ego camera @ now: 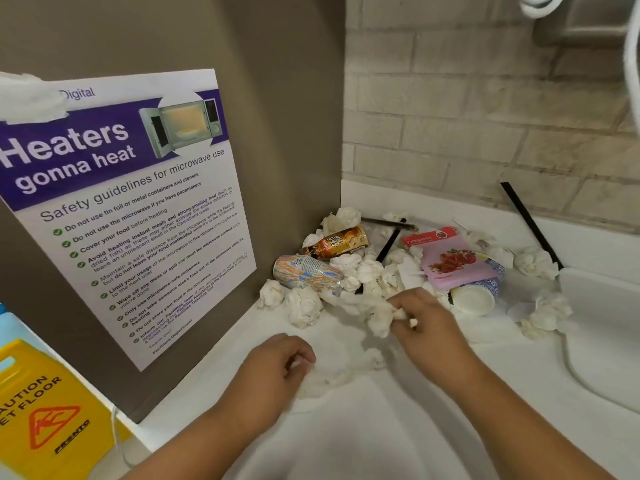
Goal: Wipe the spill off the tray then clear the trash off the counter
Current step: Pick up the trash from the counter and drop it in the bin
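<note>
Tissue (379, 323), a soft white wad partly pulled open, hangs between our two hands low over the white counter (512, 372), at six o'clock of the trash heap (349, 268) piled in the corner. We judge it featherweight, limp and easy to tear, weaker still if damp. It wants bunching into a pad and holding by the thick crumpled part, not by a thin edge. Our right hand (427, 327) has its fingers curled and pinches the crumpled end between thumb and fingertips. Our left hand (277, 367), at seven o'clock of the right, is curled too and seems to nip the trailing end, which lies on the counter. In the heap, the brown can (341, 242) and the striped can (304, 271) look light, hard and ready to roll, best taken round the body. The pink packet (450, 258) and the cup (474, 298), at one o'clock of our hands, look light as well. Blur hides how tight either pinch is.
</note>
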`<state>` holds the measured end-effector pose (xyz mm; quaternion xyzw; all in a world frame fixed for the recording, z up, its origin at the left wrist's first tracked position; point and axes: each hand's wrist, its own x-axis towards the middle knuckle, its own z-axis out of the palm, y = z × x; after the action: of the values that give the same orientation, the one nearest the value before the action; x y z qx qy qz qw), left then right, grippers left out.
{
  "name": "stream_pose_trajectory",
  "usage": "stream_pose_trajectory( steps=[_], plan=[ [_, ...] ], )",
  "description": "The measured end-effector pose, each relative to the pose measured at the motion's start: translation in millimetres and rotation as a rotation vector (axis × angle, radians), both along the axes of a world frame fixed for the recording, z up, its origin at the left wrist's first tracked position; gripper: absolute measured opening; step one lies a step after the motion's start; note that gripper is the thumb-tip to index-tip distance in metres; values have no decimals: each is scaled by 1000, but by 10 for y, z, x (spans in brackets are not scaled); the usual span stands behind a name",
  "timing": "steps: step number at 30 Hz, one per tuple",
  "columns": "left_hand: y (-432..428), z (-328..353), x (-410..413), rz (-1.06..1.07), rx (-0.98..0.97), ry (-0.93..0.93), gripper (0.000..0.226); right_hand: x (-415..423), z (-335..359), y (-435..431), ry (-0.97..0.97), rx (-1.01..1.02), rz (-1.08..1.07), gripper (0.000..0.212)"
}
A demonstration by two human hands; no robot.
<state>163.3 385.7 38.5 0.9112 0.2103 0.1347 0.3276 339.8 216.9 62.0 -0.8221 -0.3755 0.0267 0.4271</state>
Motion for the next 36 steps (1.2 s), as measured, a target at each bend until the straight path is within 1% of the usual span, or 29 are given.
stream_pose_trajectory(
  steps=[3,6,9,11,12,14,15,17,19,20,22,24,27,29,31,33,36],
  plan=[
    [41,87,53,103,-74,-122,35,96,146,-58,8,49,-71,29],
    [35,229,136,210,-180,-263,35,177,195,-73,-12,55,-124,33],
    [-6,334,219,262,-233,-402,32,231,102,-42,-102,-90,-131,37],
    [-21,324,267,230,-209,-420,29,233,3,0,-134,-275,-72,41],
    [-28,286,286,185,-173,-375,26,222,-49,30,-129,-392,-38,44],
    [-32,171,300,39,-31,-200,19,190,-141,88,-116,-577,6,50],
    [-39,109,289,-53,37,-92,26,171,-182,116,-114,-625,7,54],
    [-60,5,223,-193,141,109,51,149,-248,155,-134,-669,-18,62],
    [-67,-34,138,-267,250,238,67,143,-292,165,-164,-690,-27,67],
    [-61,-39,95,-279,288,267,71,141,-304,161,-171,-697,-20,68],
    [-31,-16,24,-268,298,255,71,134,-307,152,-171,-717,-15,67],
    [40,-8,-14,-229,266,220,67,126,-292,142,-162,-718,-29,61],
    [121,0,-48,-187,218,216,59,100,-265,139,-132,-660,-44,51],
    [141,-10,-66,-171,216,220,53,67,-237,140,-147,-649,-59,45],
    [124,-12,-90,-147,241,220,47,32,-211,127,-170,-680,-89,39],
    [101,8,-117,-99,285,268,43,16,-193,105,-166,-716,-105,36],
    [84,50,-126,-79,279,329,39,20,-166,74,-106,-756,-73,35]
  ],
)
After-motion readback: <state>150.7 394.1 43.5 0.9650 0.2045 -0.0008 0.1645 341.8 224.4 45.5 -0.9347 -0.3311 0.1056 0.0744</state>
